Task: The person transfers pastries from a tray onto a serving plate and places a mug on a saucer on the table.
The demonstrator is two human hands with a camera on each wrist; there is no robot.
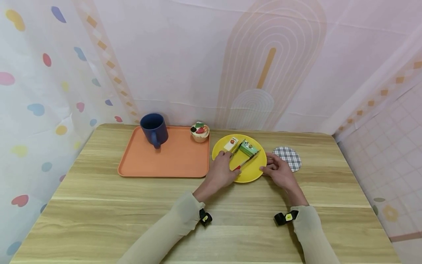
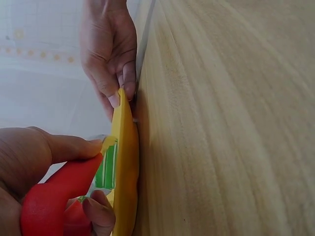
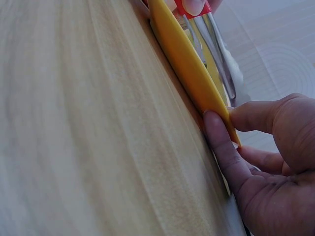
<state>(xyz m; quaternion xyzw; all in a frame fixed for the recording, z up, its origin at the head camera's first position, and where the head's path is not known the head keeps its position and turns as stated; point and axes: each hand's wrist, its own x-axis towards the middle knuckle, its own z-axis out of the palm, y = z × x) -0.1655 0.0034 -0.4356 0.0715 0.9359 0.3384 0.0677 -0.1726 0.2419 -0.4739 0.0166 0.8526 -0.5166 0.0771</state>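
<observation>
A yellow plate (image 1: pixel 245 176) sits on the table with two small toy cake pieces on it, a green cake (image 1: pixel 248 148) and a yellow-and-white cake (image 1: pixel 231 143). My left hand (image 1: pixel 222 171) holds a pair of metal tongs (image 1: pixel 250 159) by its red handles (image 2: pixel 69 184). The spread arms of the tongs lie either side of the green cake; whether they touch it I cannot tell. At the plate's right edge my right hand (image 1: pixel 280 173) pinches the rim, thumb above and fingers below, as the right wrist view shows (image 3: pixel 280 147).
To the left lies an orange tray (image 1: pixel 178 165) bearing a dark blue mug (image 1: pixel 155 130) and a toy cupcake (image 1: pixel 199 132). A checked round coaster (image 1: pixel 290 157) lies beyond the right hand. Patterned curtains (image 1: pixel 184 66) rise behind the wooden table (image 1: pixel 237 234).
</observation>
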